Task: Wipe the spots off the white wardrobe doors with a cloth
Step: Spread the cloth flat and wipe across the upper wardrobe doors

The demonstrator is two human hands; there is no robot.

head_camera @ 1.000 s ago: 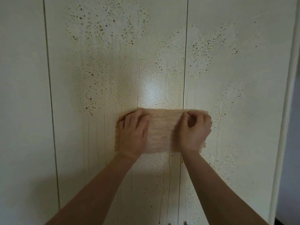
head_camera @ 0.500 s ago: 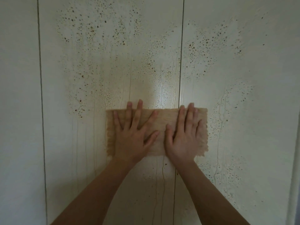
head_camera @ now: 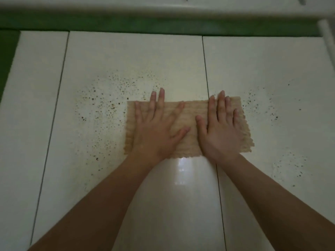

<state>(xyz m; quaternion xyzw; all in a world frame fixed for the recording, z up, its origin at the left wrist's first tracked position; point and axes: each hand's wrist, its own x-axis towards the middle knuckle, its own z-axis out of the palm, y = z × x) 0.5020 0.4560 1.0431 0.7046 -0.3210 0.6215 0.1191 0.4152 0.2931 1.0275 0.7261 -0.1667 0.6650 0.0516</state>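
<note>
Hands (head_camera: 186, 129) flat on cloth (head_camera: 188, 113) — spotted doors (head_camera: 136, 66)

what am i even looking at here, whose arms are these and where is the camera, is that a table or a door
There is no machine here. The camera sits on a person's head, looking forward and down, so the two bare arms reaching in from the bottom are that person's own. The white panels with thin dark gaps between them are wardrobe doors, standing upright, not a table. The left hand and the right hand lie flat, fingers spread, pressing a beige cloth against the doors, across the gap between two of them. Nothing is gripped; the palms just pin the cloth. Brown spots speckle the door left of the cloth, and fainter ones sit to its right. The bright patch below the cloth is a reflection.
</note>
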